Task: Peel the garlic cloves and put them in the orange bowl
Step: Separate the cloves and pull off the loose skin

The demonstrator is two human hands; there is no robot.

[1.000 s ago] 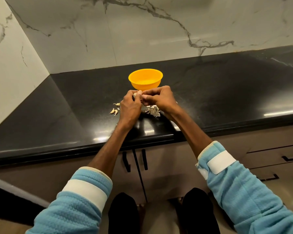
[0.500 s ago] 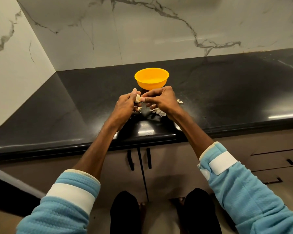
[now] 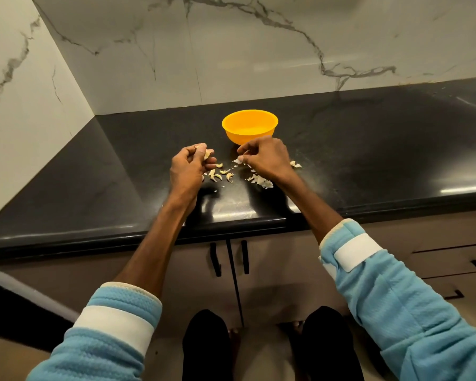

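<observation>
Fingers, left: fingers (image 3: 210,161) of the left hand (image 3: 188,169) are curled tight round a garlic clove (image 3: 207,154), pinned between thumb and fingertips just above the black countertop (image 3: 368,149).

Fingers, right: thumb and forefinger of the right hand (image 3: 268,159) are nipped together on a pale flake of skin (image 3: 237,160); the other fingers are loosely bent and hold nothing else.

Change: half a second ago both hands met at the one clove, close in front of the bowl. They have now drawn apart, the clove staying with the left and the torn flake going with the right.

Meaning: a piece of skin looks to have come away, so peeling of this clove is under way. Whether it is fully bare cannot be told at this size. It has not yet gone into the bowl.

Orange bowl (image 3: 250,133): upright on the countertop just beyond the hands, nearer the right one, touched by neither. Its floor shows only a pale sheen; whether any peeled cloves lie inside cannot be told.

Countertop: small curved loose cloves (image 3: 220,174) are scattered between the hands. A heap of peel (image 3: 260,182) lies under the right wrist, and a stray scrap (image 3: 296,164) lies to its right.
</observation>
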